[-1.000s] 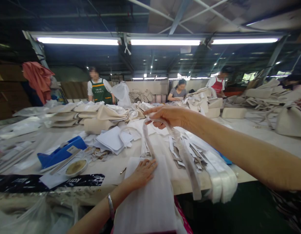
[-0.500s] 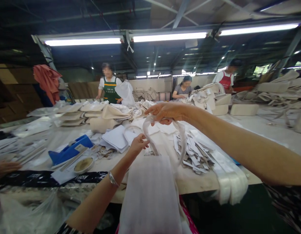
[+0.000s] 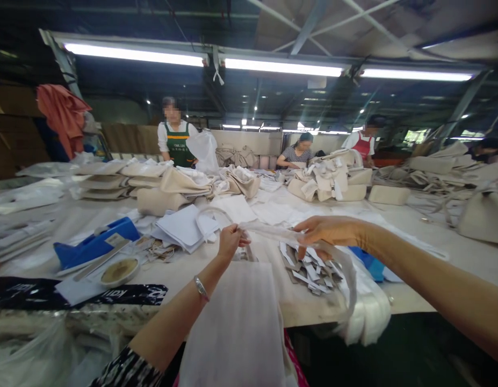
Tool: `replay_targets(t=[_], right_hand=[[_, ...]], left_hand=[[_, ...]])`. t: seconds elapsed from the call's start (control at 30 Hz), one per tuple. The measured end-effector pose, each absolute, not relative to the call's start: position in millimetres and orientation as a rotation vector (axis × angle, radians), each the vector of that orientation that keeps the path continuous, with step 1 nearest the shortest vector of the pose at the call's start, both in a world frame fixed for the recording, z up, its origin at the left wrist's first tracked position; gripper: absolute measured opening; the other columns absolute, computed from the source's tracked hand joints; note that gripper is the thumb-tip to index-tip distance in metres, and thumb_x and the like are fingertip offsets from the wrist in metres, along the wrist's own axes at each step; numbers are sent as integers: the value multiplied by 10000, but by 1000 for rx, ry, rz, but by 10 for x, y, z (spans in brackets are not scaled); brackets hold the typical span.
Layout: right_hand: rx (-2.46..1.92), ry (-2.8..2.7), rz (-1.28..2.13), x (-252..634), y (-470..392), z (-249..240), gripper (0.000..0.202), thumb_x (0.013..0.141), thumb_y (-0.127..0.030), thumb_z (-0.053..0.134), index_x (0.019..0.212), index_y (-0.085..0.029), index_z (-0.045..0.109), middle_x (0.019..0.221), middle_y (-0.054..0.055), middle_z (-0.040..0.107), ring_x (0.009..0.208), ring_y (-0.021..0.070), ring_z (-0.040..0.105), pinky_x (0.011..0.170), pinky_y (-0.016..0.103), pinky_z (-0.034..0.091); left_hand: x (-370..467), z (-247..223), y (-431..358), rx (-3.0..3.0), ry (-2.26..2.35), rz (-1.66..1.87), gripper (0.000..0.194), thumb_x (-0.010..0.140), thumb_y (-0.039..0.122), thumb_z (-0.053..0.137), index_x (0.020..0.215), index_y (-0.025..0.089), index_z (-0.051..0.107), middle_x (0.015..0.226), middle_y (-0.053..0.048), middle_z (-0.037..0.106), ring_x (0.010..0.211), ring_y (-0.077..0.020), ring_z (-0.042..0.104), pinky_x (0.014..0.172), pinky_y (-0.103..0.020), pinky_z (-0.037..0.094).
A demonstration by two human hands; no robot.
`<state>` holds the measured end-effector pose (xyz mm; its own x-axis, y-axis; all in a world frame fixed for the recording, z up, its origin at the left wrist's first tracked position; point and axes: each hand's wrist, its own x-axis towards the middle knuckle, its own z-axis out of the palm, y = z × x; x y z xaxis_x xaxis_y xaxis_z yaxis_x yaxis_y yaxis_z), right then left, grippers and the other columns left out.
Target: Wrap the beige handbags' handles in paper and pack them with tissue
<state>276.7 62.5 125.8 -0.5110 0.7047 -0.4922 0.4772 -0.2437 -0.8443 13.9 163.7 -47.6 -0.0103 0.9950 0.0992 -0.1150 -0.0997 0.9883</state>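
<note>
A pale, flat bag (image 3: 235,322) stands upright against the table's near edge, close to my body. My left hand (image 3: 230,243) is closed in a pinch above its top edge, on a translucent white strip (image 3: 268,230) where it meets the bag's handle. The strip runs across to my right hand (image 3: 331,234), whose fingers are bent over it. Beyond that hand, its loose end hangs down past the table edge. Another handle loop (image 3: 200,217) arches behind my left hand. How the strip sits under my left fingers is hidden.
Scrap strips (image 3: 313,269) lie under my right hand, beside folded white plastic (image 3: 367,317). Left are a blue tape dispenser (image 3: 98,244), a tape roll (image 3: 120,271) and white sheets (image 3: 184,228). Beige bags (image 3: 184,185) are piled behind. Several people work across the table.
My right hand has moved right and down, drawing the strip out sideways from a raised loop. My left hand has closed at the handle. The whole view has shifted slightly.
</note>
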Motion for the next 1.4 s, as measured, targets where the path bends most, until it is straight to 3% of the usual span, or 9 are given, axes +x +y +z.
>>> replay_targets(t=[0.13, 0.27, 0.47, 0.53, 0.6, 0.7, 0.87, 1.2, 1.4], right_hand=[[-1337, -1786, 2072, 2953, 458, 963, 428, 793, -418, 706, 1085, -118, 619, 849, 124, 727, 545, 150, 649, 509, 239, 532], [-1207, -1711, 2102, 2965, 362, 923, 403, 813, -349, 697, 1138, -135, 596, 737, 64, 700, 427, 97, 569, 429, 182, 463], [-1021, -1357, 1954, 2596, 564, 990, 164, 859, -109, 599, 1020, -129, 576, 713, 25, 644, 391, 42, 477, 351, 116, 395], [-991, -1253, 1915, 2403, 700, 992, 146, 888, -36, 504, 995, -122, 555, 678, 19, 623, 388, 40, 464, 348, 107, 397], [-1003, -1175, 1846, 2196, 846, 966, 163, 903, 5, 447, 954, -119, 539, 655, 19, 608, 391, 41, 459, 357, 108, 412], [-1027, -1078, 1719, 1903, 1054, 867, 185, 915, 24, 422, 906, -141, 506, 660, 19, 599, 406, 45, 471, 362, 113, 420], [-974, -1016, 1653, 1590, 1247, 645, 119, 952, -71, 472, 920, -186, 467, 650, -24, 557, 427, 52, 476, 379, 123, 423], [-997, -1032, 1586, 1463, 1270, 352, 59, 967, -202, 481, 910, -194, 470, 657, -12, 587, 474, 98, 504, 429, 190, 407], [-1093, -1248, 992, 1642, 602, 179, 193, 924, -371, 532, 886, -194, 598, 848, 0, 597, 767, 123, 565, 644, 223, 466]], left_hand=[[130, -538, 1669, 1153, 1103, 1366, 139, 777, 265, 593, 737, 153, 522, 550, -5, 612, 541, -230, 713, 390, -205, 504], [92, -546, 1670, 1128, 1110, 1357, 138, 787, 258, 602, 773, 138, 536, 599, -20, 610, 557, -228, 710, 428, -232, 520], [267, -355, 1150, 1130, 1056, 1463, 397, 844, 318, 615, 1194, 193, 477, 1080, -62, 621, 741, -106, 682, 570, -180, 520], [371, -266, 783, 1177, 928, 1318, 408, 862, 473, 590, 1120, 157, 573, 1072, -100, 649, 857, -172, 688, 688, -253, 557], [470, -191, 410, 1148, 646, 951, 564, 861, 622, 522, 1107, 126, 628, 1061, -153, 682, 983, -266, 676, 809, -368, 558], [554, -149, 38, 1024, 441, 649, 503, 837, 528, 645, 1149, 134, 621, 1083, -158, 700, 1016, -285, 670, 869, -390, 523], [425, -267, 38, 915, 638, 748, 390, 826, 404, 709, 1028, 80, 630, 867, -137, 736, 748, -217, 713, 765, -340, 547], [358, -303, 153, 911, 744, 819, 347, 854, 385, 672, 994, 78, 587, 795, -145, 729, 646, -214, 705, 669, -331, 571], [125, -161, 411, 895, 768, 1052, 279, 874, 319, 654, 1012, 85, 594, 825, -133, 735, 692, -194, 698, 752, -334, 562]])
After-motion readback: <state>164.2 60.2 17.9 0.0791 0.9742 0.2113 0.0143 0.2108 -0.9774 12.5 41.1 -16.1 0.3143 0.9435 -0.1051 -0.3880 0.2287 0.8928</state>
